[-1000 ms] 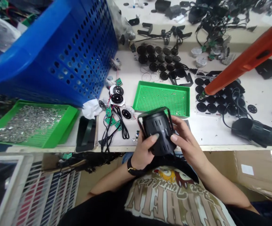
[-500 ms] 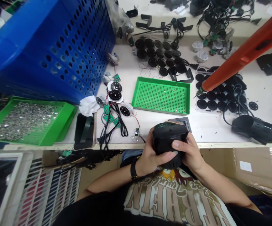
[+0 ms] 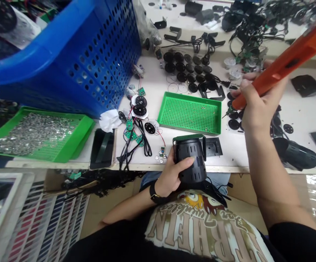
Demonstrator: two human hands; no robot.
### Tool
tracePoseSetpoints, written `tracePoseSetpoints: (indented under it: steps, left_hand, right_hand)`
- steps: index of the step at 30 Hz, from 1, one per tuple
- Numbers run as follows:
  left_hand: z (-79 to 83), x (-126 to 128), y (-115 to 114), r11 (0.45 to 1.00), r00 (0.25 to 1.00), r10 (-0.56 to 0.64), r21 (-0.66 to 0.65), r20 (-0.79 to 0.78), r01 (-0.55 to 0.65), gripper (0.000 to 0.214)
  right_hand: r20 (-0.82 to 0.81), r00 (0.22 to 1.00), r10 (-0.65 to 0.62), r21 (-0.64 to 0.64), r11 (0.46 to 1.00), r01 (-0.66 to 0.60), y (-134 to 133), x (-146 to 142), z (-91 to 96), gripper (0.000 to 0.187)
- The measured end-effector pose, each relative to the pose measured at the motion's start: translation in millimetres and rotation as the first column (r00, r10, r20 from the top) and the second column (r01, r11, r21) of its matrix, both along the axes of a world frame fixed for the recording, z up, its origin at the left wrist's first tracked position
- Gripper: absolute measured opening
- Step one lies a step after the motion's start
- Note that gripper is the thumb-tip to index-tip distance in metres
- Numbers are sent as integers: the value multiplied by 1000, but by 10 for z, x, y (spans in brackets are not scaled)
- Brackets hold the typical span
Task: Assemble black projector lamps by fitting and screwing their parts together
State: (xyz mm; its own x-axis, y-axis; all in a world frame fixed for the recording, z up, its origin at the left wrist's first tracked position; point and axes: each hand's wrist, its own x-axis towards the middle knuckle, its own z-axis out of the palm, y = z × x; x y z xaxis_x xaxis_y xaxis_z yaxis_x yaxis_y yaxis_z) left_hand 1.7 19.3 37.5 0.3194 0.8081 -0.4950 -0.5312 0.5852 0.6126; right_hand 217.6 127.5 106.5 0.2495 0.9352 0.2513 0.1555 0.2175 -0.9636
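My left hand (image 3: 174,173) is closed round a black plastic housing (image 3: 192,160) with slots in its side and a bracket at its far end. It holds the housing over the table's front edge, with the thumb lying across the side. To the right, my right hand (image 3: 264,103) is wrapped round the lower part of an orange electric screwdriver (image 3: 286,67), which slants down to the left. Its thin bit points at the table beside several black discs (image 3: 233,124). A dark grey rectangular plastic piece (image 3: 215,147) lies just behind the housing.
A green perforated tray (image 3: 162,112) holds a few small screws. Left of it are wired circuit boards (image 3: 130,135), a phone (image 3: 102,149), a green bin (image 3: 65,154) full of screws and a blue basket (image 3: 103,47). A black housing (image 3: 297,154) lies at right.
My right hand has left the black housing and moved up and right onto the orange screwdriver. My left hand keeps the housing, now turned with its slotted side facing up.
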Motion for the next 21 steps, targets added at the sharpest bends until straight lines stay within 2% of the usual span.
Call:
tracePoseSetpoints:
  steps: [3,7,10,13,17,21]
  left_hand:
    - [-17,-6,-6,998,998,62,28,-25,-61,63]
    - [-47,-6,27,991,989,134,-17,-58,-135,63]
    - [-80,7,66,983,982,177,-38,-60,-180,65]
    - [-102,21,91,984,982,174,-31,-66,-177,64]
    - [-105,27,102,981,977,192,-9,-95,-194,62]
    - [-129,30,103,980,974,197,10,-112,-198,66]
  right_hand:
    - [-98,995,21,61,998,-15,-223,-196,30,46]
    - [-253,966,44,188,982,5,-624,-388,27,45]
    - [-345,937,64,215,977,12,-791,-477,13,43]
    - [-322,942,97,224,974,-24,-844,-537,-33,43]
    - [-279,958,68,313,949,23,-782,-551,-105,48]
    - [-255,967,21,295,954,57,-668,-488,-101,46]
